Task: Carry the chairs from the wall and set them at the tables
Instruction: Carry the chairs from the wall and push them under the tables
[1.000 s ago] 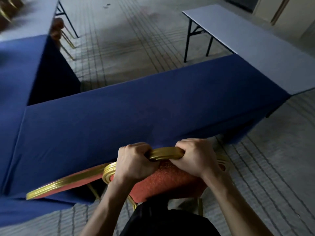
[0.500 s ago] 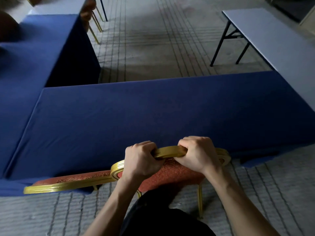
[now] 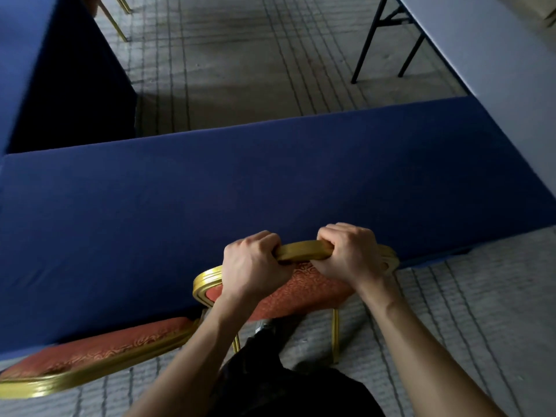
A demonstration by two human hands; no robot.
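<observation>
A chair [image 3: 304,291] with a gold frame and red patterned padding stands against the near edge of a table under a dark blue cloth [image 3: 270,182]. Its seat is hidden under the cloth. My left hand [image 3: 252,266] grips the top rail of the chair back on the left. My right hand [image 3: 349,254] grips the same rail on the right. Both gold rear legs reach down to the carpet. A second chair [image 3: 99,355] of the same kind stands at the table to the left, only its back showing.
Another blue-clothed table [image 3: 33,70] runs off at the upper left, with gold chair legs [image 3: 112,21] behind it. A bare grey folding table [image 3: 487,55] with black legs stands at the upper right. Striped grey carpet [image 3: 240,64] lies between the tables.
The view has tilted down and drawn closer to the table. Both hands keep their grip on the chair back, and the chair now stands closer in against the cloth.
</observation>
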